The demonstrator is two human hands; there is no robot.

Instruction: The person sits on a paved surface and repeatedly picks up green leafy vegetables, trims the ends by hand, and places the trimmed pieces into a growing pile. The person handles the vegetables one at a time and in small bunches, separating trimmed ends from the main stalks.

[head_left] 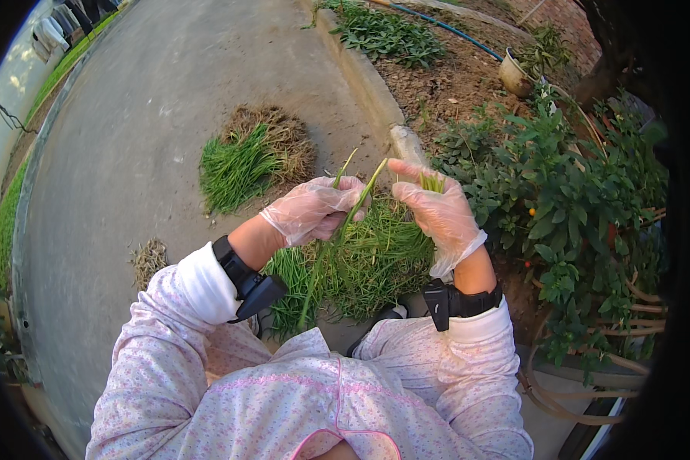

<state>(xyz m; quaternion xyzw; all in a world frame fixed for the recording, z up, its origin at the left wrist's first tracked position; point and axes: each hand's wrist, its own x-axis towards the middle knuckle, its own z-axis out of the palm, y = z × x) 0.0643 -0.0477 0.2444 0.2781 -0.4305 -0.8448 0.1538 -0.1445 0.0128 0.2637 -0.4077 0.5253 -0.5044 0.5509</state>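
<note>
My left hand [316, 210], in a clear plastic glove, pinches a few long green stalks [374, 179] that look like chives. Their pale ends point up and their leaves hang down between my arms. Close to the right of these stalks, my right hand [437, 210], gloved the same way, is curled around a small bundle of stalks [432, 183] whose pale ends show above the palm. Beneath both hands lies a loose heap of chive-like greens [379, 264] on the concrete. Straighter leaves [287, 287] lie at its left edge, partly behind my left wrist.
Beyond my left hand sits a green bunch [238, 167] with dry brown roots [296, 141]. A small clump of dry trimmings [149, 263] is farther left. A concrete curb [374, 86] borders the soil bed. Leafy shrubs [563, 201] crowd the right side, near a pot [514, 75] and blue hose [443, 26].
</note>
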